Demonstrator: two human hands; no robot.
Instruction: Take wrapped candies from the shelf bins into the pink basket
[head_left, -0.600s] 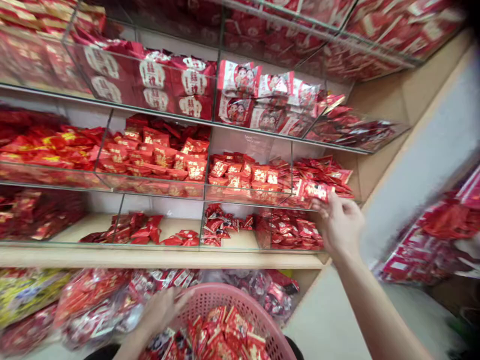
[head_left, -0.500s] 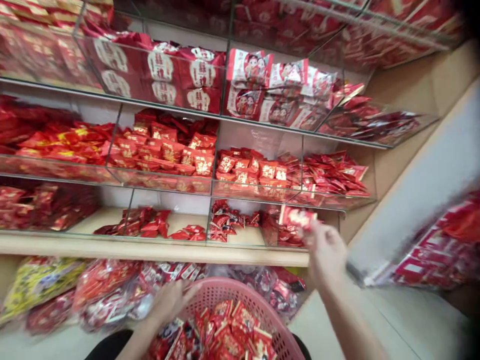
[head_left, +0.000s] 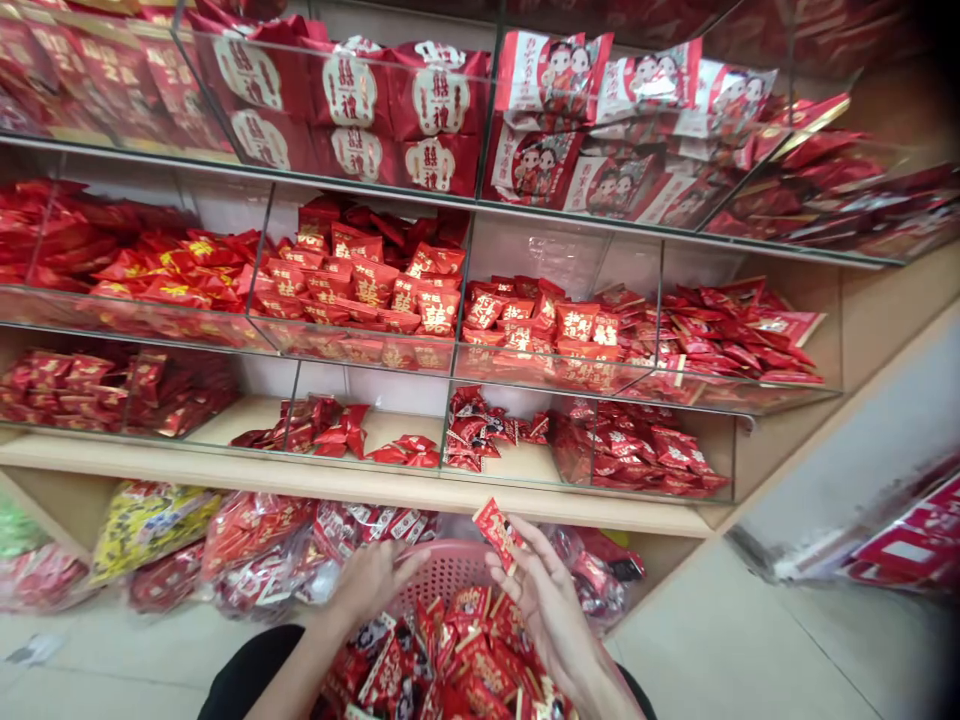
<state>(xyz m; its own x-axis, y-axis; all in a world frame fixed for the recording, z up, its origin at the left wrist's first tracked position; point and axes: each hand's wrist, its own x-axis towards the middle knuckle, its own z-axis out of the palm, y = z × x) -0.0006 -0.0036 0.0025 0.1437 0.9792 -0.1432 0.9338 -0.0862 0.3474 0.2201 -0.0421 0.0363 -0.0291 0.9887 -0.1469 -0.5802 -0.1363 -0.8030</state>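
Note:
My right hand point(head_left: 544, 590) pinches a small red wrapped packet point(head_left: 495, 535) with gold and white print, held upright over the far side of a pink plastic basket point(head_left: 442, 570). Many red and gold packets point(head_left: 465, 660) fill the basket, some with dark patterned wrappers among them. My left hand point(head_left: 371, 580) is closed on the basket's left rim, its fingers partly hidden behind the edge. The basket sits between my knees, and its near side is out of view.
A tiered shelf with clear dividers holds red packets; the lowest tier point(head_left: 637, 450) is right ahead. Below its wooden edge point(head_left: 360, 490) lie clear bags, one yellow point(head_left: 154, 520). A white wall stands at right, with tiled floor point(head_left: 720, 640) beneath.
My right hand has come down and left from the lower shelf's right end to above the basket, still holding the packet. My left hand stays at the rim. The view has shifted.

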